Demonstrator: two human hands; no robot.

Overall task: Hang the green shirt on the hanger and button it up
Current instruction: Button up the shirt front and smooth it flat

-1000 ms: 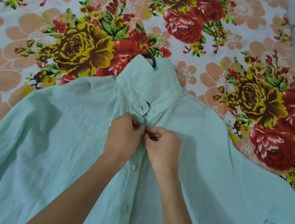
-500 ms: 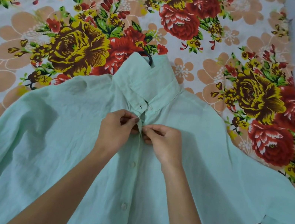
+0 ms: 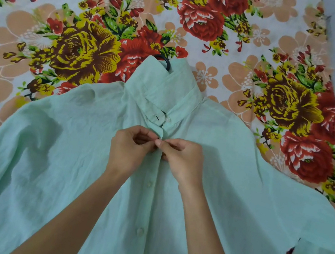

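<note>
A pale green shirt lies front-up, spread across a bed covered by a floral sheet. The black hook of a hanger pokes out above the shirt's collar. Both hands work at the front opening just below the collar. The left hand has its grip pinching one edge of the opening. The right hand pinches the facing edge, thumb against forefinger. Half a second ago a small gap showed between the hands; now their fingertips touch. The collar button is undone. The lower buttons sit on a closed front.
</note>
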